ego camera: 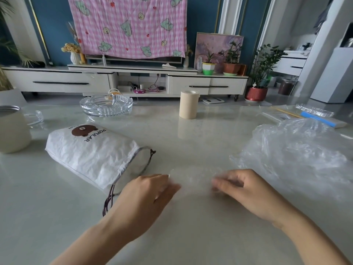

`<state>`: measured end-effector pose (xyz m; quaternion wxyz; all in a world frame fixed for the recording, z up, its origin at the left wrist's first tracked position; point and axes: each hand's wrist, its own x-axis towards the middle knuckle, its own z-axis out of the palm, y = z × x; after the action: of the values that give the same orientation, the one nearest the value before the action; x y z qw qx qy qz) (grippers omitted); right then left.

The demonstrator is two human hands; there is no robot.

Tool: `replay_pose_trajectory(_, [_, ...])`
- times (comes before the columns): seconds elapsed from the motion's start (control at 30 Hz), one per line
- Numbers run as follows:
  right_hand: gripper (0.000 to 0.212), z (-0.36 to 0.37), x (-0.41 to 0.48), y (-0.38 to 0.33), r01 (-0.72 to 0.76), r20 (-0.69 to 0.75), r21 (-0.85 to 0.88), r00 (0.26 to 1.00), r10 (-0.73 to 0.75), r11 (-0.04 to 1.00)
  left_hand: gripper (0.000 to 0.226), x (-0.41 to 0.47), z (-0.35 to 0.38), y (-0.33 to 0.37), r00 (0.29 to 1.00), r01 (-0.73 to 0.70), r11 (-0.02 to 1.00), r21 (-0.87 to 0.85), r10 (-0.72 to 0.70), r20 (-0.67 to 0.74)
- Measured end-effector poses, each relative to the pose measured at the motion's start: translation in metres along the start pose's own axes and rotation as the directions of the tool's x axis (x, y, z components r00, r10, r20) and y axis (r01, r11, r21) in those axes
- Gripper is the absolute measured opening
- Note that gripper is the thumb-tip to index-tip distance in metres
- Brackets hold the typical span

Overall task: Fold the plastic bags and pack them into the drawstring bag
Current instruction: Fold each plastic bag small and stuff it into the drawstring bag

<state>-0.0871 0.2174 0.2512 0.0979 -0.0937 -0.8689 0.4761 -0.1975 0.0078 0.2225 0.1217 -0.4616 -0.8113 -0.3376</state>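
A small clear plastic bag (193, 176) lies flat on the pale table between my hands, folded into a narrow strip. My left hand (150, 190) holds its left end with curled fingers; my right hand (240, 184) pinches its right end. The fingertips are blurred. A white drawstring bag (91, 152) with a brown bear print lies on its side to the left, mouth toward me, its dark cord (108, 201) trailing beside my left wrist. A crumpled heap of clear plastic bags (298, 153) sits to the right.
A cream cup (11, 131) stands at the left edge. Behind are a glass ashtray (107, 105), a beige tape roll (188, 105), and at the far right a blue-edged pack (322, 119) with chopsticks. A TV cabinet and potted plants stand beyond the table.
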Motion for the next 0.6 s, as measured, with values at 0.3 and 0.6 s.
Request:
replay_pose_trajectory(0.3, [0.04,0.026,0.017,0.003,-0.186,-0.381,-0.541,0.924,-0.042,0.82,0.029,0.01,0.013,0.015,0.938,0.345,0.913,0.216,-0.334,-0.089])
replay_pose_trajectory(0.6, [0.013,0.016,0.018,0.011,-0.286,-0.427,-0.727,0.9,-0.085,0.624,0.026,0.01,0.013,0.008,0.98,0.198,0.914,0.354,-0.172,-0.103])
